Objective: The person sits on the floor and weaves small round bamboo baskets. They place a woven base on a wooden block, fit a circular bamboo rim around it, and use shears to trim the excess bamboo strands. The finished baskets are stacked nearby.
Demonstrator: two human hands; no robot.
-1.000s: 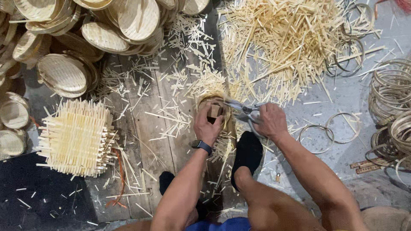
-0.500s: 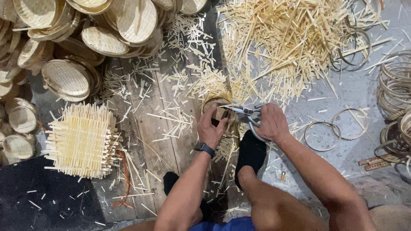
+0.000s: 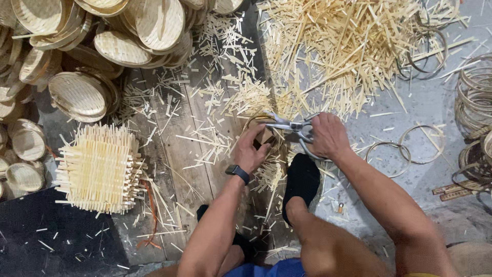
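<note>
Left hand [image 3: 251,151]: fingers curled round the near rim of a small woven basket [image 3: 264,134], gripping it; a dark watch [image 3: 238,173] on the wrist
Right hand [image 3: 328,136]: fingers closed through the handles of metal shears [image 3: 289,125], holding them; the blades point to 9 o'clock and lie over the basket's top edge; whether the blades are apart or together I cannot tell
Basket: at the centre of the view, just past the person's black-socked foot [image 3: 302,179], partly hidden by the left hand; loose strip ends stick out round it
Floor: worn wooden boards [image 3: 179,149] under the basket, grey concrete [image 3: 430,102] at 3 o'clock; both strewn with short pale offcuts
Offcut heap [image 3: 348,51]: large pile of bamboo strips at 1 o'clock, reaching down to the shears
Rings [image 3: 405,146]: thin hoops lying flat at 3 o'clock, near the right forearm; more stacked at the right edge
Square mat [image 3: 100,169]: untrimmed woven panel with bristling edges at 9 o'clock, well apart from the hands
Finished trays [image 3: 102,46]: heaped oval woven trays at 10 to 11 o'clock
Dark mat [image 3: 46,241]: at 8 o'clock, flecked with scraps
</note>
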